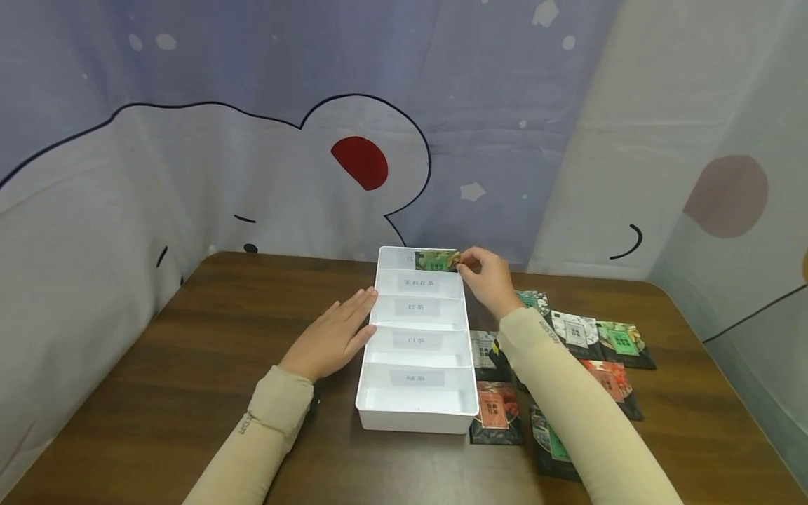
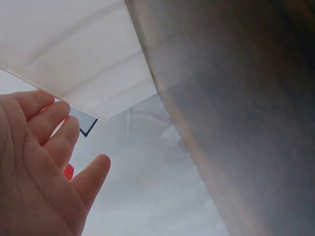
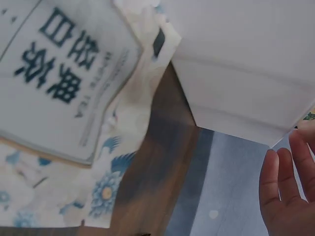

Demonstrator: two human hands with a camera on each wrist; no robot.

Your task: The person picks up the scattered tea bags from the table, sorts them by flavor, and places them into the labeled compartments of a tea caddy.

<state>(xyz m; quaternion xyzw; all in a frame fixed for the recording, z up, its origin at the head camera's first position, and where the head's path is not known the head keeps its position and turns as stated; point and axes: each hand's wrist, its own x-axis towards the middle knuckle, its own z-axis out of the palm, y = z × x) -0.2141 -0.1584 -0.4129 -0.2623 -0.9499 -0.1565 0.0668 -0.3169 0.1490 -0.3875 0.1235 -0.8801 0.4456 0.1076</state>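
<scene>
Fingertips of the R hand pinch a green-labelled tea pkt by its R end, thumb and index doing the work. That pkt is over the far compartment of the white box, toward its far R corner, covering part of the label there; can't tell if it touches box floor or divider. L hand grasps nothing: fingers straight, tips against the box's L rim, thumb apart from them. Box stands mid-table, lengthwise, far end close to the far edge of the table, w/ five labelled compartments in a row. More pkts lie btwn the box and the table's R edge, incl. a red-labelled pkt just beside the box's near R corner and a white-labelled pkt farther R, some partly hidden by the R sleeve. As for handling, the held pkt is prob. v. light and thin, flexible but firm enough to keep its shape, w/ a slick-looking skin that could slip if barely nipped. Best hold is likely a short end or flat edge, thumb one side, index the other, w/o squeezing the middle, since any tea inside may crush
</scene>
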